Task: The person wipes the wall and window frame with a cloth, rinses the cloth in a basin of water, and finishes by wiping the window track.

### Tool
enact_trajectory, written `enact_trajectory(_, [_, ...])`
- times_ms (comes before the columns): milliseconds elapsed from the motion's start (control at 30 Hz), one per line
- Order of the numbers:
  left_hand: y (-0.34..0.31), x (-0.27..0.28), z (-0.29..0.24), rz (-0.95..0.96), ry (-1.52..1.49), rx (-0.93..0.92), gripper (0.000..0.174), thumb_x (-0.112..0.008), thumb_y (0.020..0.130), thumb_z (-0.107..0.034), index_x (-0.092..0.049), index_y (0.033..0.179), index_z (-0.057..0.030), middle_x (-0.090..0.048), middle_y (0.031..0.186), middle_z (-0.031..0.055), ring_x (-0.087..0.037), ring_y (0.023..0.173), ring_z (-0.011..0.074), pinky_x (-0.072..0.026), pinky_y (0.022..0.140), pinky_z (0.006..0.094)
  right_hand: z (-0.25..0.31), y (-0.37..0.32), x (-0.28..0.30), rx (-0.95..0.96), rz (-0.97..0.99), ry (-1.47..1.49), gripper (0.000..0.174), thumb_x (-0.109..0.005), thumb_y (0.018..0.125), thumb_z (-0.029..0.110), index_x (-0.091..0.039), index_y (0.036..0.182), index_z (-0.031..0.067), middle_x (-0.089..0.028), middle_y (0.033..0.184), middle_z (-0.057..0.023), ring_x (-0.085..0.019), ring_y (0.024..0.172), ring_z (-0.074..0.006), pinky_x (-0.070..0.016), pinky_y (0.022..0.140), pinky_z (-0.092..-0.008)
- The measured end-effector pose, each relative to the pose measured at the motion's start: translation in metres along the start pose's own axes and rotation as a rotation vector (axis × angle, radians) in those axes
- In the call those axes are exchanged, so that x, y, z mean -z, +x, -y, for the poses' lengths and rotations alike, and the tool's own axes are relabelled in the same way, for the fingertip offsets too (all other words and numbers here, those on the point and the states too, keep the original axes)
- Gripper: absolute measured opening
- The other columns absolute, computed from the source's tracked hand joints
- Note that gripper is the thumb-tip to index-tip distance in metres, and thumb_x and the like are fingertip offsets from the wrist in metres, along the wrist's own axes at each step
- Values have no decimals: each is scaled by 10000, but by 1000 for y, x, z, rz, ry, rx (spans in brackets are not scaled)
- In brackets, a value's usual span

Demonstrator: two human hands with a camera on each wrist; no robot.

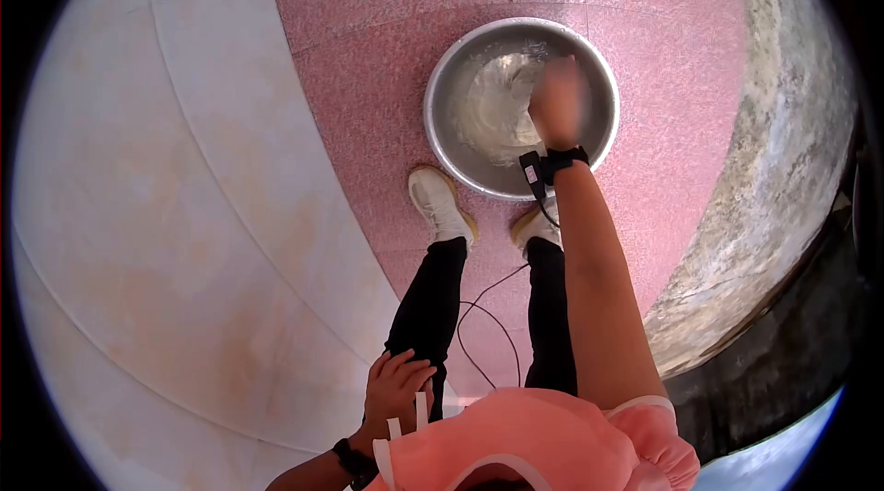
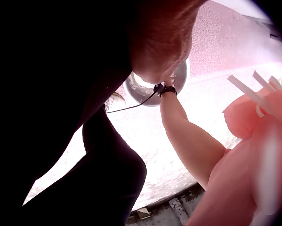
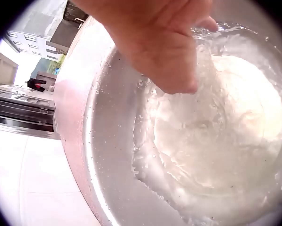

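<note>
A wide metal basin (image 1: 451,141) on the pink paving holds swirling, splashing water (image 3: 192,146), with a pale round patch showing through it. My right hand (image 1: 557,104) reaches down into the basin, right at the water, and is blurred in the head view. In the right wrist view its bent fingers point away from the camera, and I cannot tell whether they grip anything. Low in the head view, my left hand (image 1: 396,385) rests on the left leg (image 1: 425,307), its fingers spread over the dark trousers. The left wrist view shows that hand only in part, close up.
White shoes (image 1: 437,201) stand at the basin's near edge. A thin black cable (image 1: 502,325) loops between the legs. Pale floor slabs (image 1: 184,169) lie to the left, and a rough concrete strip (image 1: 773,150) borders the paving on the right.
</note>
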State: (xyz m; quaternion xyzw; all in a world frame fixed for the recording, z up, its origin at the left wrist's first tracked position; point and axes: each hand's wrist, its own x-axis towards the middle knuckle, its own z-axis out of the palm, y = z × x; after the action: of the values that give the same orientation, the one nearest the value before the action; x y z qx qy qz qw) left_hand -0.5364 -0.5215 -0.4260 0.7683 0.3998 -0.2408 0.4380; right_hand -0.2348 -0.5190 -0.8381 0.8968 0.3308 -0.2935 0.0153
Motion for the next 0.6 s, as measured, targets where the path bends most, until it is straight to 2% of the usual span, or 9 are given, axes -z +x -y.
enact_trajectory(33, [0,-1,1,-4,2,1,202,-612,734,-64,-645,933,-84,-647,982,68,-561,1054,276,-375,967,450,9,-6,6,83,45,-84,426,-453,863,144,-433,1289,140,-255,1437,-113,-329,1270,-415,-428,900,-535])
enact_trajectory(100, [1,-1,0,0,11,5,205,-616,731,-64,-645,933,-83,-646,987,65,-561,1054,275,-375,967,451,10,-15,-9,169,329,-71,422,-467,857,140,-452,1279,146,-231,1451,-110,-317,1268,-431,-424,910,-526])
enact_trajectory(133, [2,0,-1,6,17,8,207,-618,729,-64,-645,934,-84,-645,990,64,-562,1054,273,-375,967,452,9,-18,-14,175,369,-68,327,-530,830,176,-571,1149,120,-438,1336,-113,-471,1161,-390,-465,866,-486])
enact_trajectory(233, [-4,-4,-1,-21,21,-8,206,-623,724,-65,-644,929,-81,-646,990,61,-564,1049,269,-377,964,449,0,-36,-6,85,405,237,200,-598,817,224,-650,954,88,-638,1001,-107,-622,883,-273,-510,741,-384])
enact_trajectory(333, [-9,-12,3,-67,22,-52,183,-611,746,-93,-643,926,-80,-643,971,53,-566,1027,258,-378,956,438,-6,-68,31,-102,401,636,142,-637,817,209,-653,819,68,-635,721,-76,-597,665,-150,-481,600,-288])
enact_trajectory(433, [-15,-17,2,-119,16,-82,172,-594,763,-105,-633,928,-77,-638,956,57,-567,1012,262,-383,943,439,6,-103,87,-282,452,1213,142,-639,828,169,-613,912,57,-604,771,-56,-542,686,-92,-435,572,-242])
enact_trajectory(533, [-19,-23,3,-163,-18,-88,153,-586,764,-101,-628,908,-75,-632,940,62,-566,1005,269,-391,928,444,20,-125,135,-344,366,1291,244,-611,828,99,-549,1062,65,-577,809,-27,-527,675,-94,-430,560,-249])
enact_trajectory(567, [-22,-25,3,-183,-27,-86,138,-585,762,-98,-628,891,-70,-630,941,65,-567,1003,270,-394,923,442,18,-130,150,-328,464,1295,336,-573,843,87,-475,1164,73,-559,836,-22,-515,669,-103,-438,568,-256])
enact_trajectory(600, [-25,-27,5,-187,-58,-66,137,-585,764,-96,-629,891,-71,-630,942,66,-565,1005,274,-393,923,439,24,-138,169,-347,465,1314,304,-550,853,80,-493,1151,73,-564,838,-25,-518,666,-106,-442,565,-258])
